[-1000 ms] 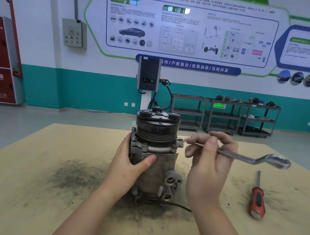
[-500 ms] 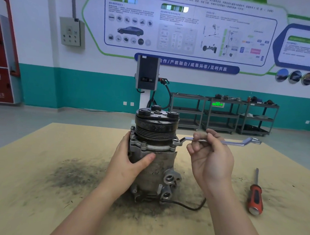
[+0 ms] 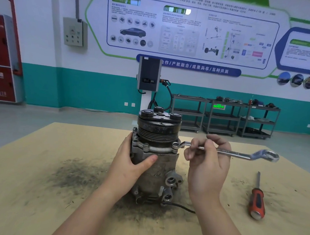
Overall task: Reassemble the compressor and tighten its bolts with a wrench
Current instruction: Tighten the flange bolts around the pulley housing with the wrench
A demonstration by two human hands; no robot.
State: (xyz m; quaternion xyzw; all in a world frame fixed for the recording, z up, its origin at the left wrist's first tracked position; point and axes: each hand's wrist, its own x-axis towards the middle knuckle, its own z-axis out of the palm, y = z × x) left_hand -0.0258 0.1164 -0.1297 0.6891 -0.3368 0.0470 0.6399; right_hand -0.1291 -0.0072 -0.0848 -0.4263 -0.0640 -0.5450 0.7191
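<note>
A grey metal compressor (image 3: 157,170) stands upright on the table, its black pulley (image 3: 158,128) on top. My left hand (image 3: 129,163) grips the housing from the left, thumb across its front. My right hand (image 3: 207,162) holds the shaft of a silver ring wrench (image 3: 239,154) with curled fingers. The wrench's near ring end sits on a bolt (image 3: 176,146) at the flange's right side. Its far ring end points right, above the table. More bolts show along the flange front.
A red-handled screwdriver (image 3: 257,200) lies on the tan table (image 3: 37,182) at the right. Dark grime covers the board around the compressor, and a black wire (image 3: 181,207) trails from its base. Tool carts and a charging post stand across the floor behind.
The wrench swung away from me about the right flange bolt half a second ago, then back toward me and rightward. My left hand kept its hold on the housing.
</note>
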